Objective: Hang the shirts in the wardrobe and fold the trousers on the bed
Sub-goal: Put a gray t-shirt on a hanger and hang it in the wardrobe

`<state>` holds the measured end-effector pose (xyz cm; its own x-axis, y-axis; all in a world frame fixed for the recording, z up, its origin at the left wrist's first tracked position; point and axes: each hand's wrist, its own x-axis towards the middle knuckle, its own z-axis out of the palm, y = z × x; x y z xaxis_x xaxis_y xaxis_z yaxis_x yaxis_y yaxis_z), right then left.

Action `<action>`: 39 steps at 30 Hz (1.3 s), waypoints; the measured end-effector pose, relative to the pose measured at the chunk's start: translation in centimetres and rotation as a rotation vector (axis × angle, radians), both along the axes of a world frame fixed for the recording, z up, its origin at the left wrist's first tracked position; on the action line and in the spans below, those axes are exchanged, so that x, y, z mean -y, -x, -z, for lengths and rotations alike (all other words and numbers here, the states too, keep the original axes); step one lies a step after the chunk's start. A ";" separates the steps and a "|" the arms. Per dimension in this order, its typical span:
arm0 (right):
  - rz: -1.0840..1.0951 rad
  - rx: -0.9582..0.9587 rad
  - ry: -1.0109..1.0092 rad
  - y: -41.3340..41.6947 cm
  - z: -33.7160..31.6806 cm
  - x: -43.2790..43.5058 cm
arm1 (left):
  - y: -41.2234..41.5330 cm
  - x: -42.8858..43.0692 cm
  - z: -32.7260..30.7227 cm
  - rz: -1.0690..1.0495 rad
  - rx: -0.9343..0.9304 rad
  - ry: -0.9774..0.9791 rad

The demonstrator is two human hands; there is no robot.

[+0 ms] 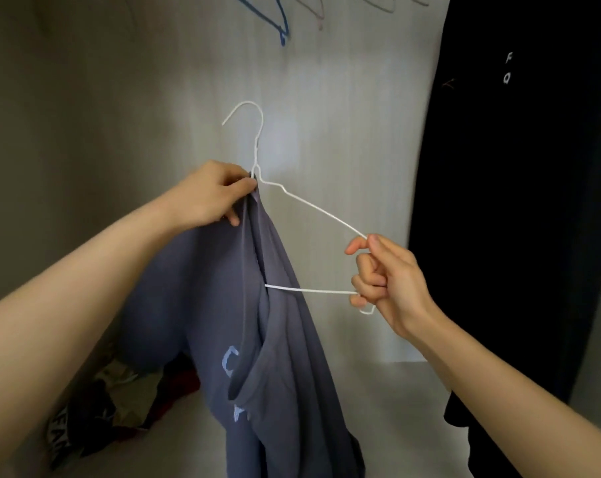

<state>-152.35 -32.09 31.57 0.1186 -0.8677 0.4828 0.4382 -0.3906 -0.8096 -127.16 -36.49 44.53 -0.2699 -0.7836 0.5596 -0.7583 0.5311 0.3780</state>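
Note:
A white wire hanger point(312, 207) is held up in front of the wardrobe's back wall, hook pointing up. A grey-blue shirt point(278, 339) with pale lettering hangs from the hanger's left half, draping down past the bottom edge of the view. My left hand point(211, 194) pinches the shirt's fabric at the hanger's neck. My right hand point(383, 277) grips the hanger's bare right corner, fingers curled round the wire. The hanger's left arm is hidden inside the shirt.
A black garment point(509, 201) with small white letters hangs at the right of the wardrobe. Blue point(274, 19) and pale hangers point(318, 12) hang at the top. A heap of crumpled clothes point(119, 405) lies on the wardrobe floor at lower left.

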 end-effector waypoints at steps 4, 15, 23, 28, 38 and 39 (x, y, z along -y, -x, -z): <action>0.029 0.013 -0.001 0.7 -0.2 -0.3 | -0.9 -0.8 0.9 -0.302 0.497 0.410; 0.739 -0.712 0.115 0.2 -0.8 -0.6 | -2.3 0.2 1.9 -0.010 0.097 0.319; 0.912 -1.130 0.566 -4.0 0.6 -3.4 | -2.2 1.0 -0.5 -0.198 0.041 0.407; 0.630 -1.296 0.656 -8.8 1.6 -3.1 | -0.5 1.0 -2.4 -0.176 0.074 0.432; 0.550 -1.759 0.586 -5.6 3.1 -0.5 | -4.0 0.0 -5.1 -0.240 0.105 0.485; 0.589 -1.784 0.582 -4.6 2.8 0.0 | -4.7 -0.1 -5.1 -0.236 0.111 0.486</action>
<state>-147.74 -32.11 28.74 0.5148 -0.7816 0.3523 -0.8555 -0.4948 0.1525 -122.44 -36.43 49.58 -0.1966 -0.4885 0.8501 -0.8991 0.4356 0.0423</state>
